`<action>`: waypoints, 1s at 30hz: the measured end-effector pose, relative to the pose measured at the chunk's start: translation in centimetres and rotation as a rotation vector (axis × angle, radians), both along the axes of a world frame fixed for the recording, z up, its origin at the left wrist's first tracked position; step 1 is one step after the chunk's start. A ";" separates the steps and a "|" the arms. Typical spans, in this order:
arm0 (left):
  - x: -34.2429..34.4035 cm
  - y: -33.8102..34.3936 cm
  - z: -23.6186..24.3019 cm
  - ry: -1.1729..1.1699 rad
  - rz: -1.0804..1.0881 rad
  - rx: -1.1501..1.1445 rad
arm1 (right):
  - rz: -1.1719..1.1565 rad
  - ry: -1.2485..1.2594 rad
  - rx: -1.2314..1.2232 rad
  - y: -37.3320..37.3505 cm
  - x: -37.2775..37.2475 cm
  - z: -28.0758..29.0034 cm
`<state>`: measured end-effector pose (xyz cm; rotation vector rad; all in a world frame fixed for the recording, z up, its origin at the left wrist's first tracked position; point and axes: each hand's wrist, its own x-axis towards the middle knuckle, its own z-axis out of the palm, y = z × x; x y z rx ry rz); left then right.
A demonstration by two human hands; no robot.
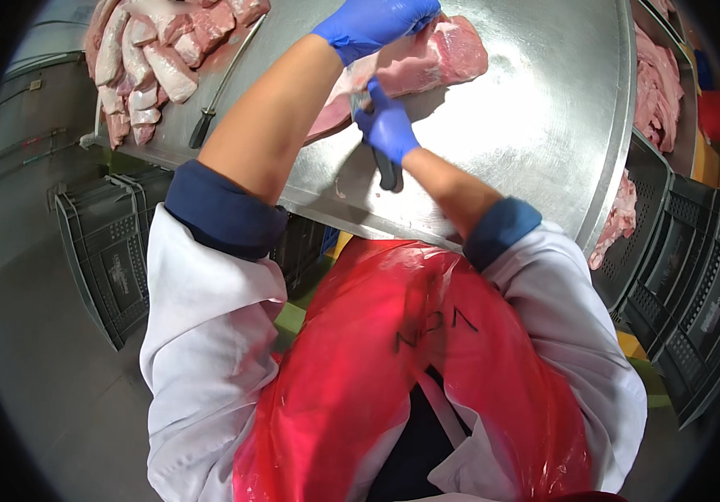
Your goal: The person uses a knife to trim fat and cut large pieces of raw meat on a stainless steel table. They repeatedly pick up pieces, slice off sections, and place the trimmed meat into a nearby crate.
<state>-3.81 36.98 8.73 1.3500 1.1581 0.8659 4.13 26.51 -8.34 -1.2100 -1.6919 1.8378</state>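
A long slab of pink meat (439,63) lies across the steel table (544,109) at top centre. My left hand (372,25), in a blue glove, grips its upper side with curled fingers, partly cut off from clear view near the top. My right hand (385,125), also gloved blue, is closed on a knife (389,174) at the lower side of the meat; its black handle sticks out below my fingers and its blade is mostly hidden. To the left, a sharpening steel (203,123) with a black handle rests on the table.
A heap of cut meat pieces (167,71) lies at the table's left end. Containers of meat strips (654,92) and trimmings (619,217) stand along the right side. Dark plastic crates (109,251) are below left, with more (694,284) below right. A red apron covers my front.
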 end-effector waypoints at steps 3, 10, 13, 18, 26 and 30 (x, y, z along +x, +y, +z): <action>-1.9 -0.2 -0.2 -0.012 0.135 0.028 | 0.018 0.072 0.066 -8.4 2.0 1.9; -0.7 -3.8 2.3 -0.075 0.112 0.105 | -0.065 -0.050 0.380 -2.5 -6.4 -2.5; 1.2 -5.2 -0.1 0.041 0.443 0.348 | -0.014 -0.041 0.208 -9.4 -4.1 -0.9; 8.1 -8.0 -1.5 -0.098 0.550 0.660 | -0.101 0.046 0.022 -3.3 -8.0 0.1; 0.1 -10.7 3.1 -0.071 0.389 0.832 | 0.012 -0.351 0.024 -11.0 -1.4 5.0; -20.7 -13.4 -3.2 0.613 0.401 0.343 | 0.491 -0.488 -0.044 -7.6 11.7 9.9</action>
